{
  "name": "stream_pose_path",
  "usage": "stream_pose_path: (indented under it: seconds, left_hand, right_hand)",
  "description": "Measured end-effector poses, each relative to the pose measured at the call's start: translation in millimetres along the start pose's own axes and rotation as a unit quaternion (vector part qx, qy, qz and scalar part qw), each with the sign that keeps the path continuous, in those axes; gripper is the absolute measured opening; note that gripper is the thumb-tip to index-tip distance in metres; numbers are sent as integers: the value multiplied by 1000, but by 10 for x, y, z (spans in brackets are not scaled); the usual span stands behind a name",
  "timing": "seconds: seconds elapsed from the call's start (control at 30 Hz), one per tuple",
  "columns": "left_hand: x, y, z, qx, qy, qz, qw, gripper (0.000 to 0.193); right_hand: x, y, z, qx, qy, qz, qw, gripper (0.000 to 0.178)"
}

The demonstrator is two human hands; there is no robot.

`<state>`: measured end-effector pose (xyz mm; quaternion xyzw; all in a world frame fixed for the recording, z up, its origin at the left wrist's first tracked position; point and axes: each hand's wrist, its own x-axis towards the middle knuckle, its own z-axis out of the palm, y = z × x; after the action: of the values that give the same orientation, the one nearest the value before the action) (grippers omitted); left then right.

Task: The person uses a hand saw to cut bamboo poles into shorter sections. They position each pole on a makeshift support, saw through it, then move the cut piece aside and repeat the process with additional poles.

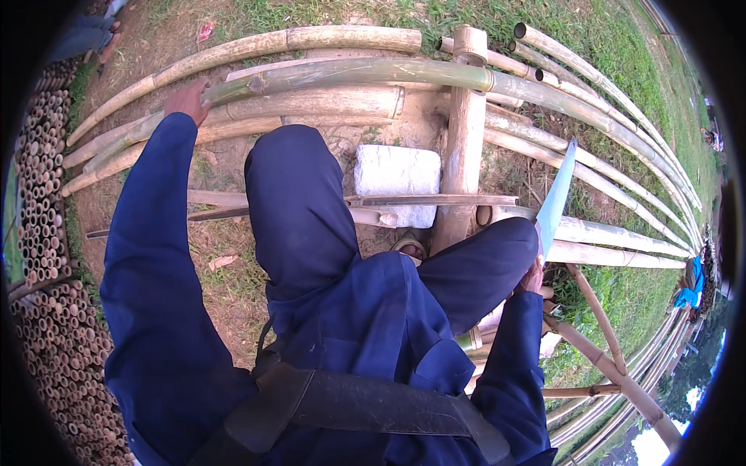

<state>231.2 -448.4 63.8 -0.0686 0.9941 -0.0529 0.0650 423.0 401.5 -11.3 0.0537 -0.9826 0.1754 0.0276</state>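
Note:
My left hand [189, 99] reaches far out in a dark blue sleeve and grips a long greenish bamboo pole [365, 74] near its left end. That pole lies across an upright bamboo post [465, 140]. My right hand [533, 276] rests by my right knee and holds a long broad blade [557, 194] that points up. My knees in blue trousers fill the middle of the view. Most of the right hand is hidden behind the knee and sleeve.
Several long bamboo poles [606, 167] lie stacked on grass and bare dirt. A white stone block [398, 182] sits under a thin split strip [420, 200]. Stacked cut bamboo ends [47, 256] line the left. A black strap crosses my waist.

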Motion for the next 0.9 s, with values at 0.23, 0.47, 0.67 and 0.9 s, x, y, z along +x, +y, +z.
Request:
stream_pose_path:
  seconds: [0.23,0.47,0.67,0.9]
  left_hand:
    - [875,2006,306,-137,122,214,960,92]
    - [1444,2892,-7,-101,-123,207,965,94]
    - [1267,2767,144,-156,-44,218,962,70]
    - [758,2346,-159,-162,26,257,952,56]
  right_hand:
    - [712,-595,-706,68,113,105,986,25]
    - [1362,-1932,61,-3,-155,-56,986,54]
    - [1260,-1908,789,-144,-261,-124,946,68]
    - [1376,-1792,986,-165,-266,-175,934,36]
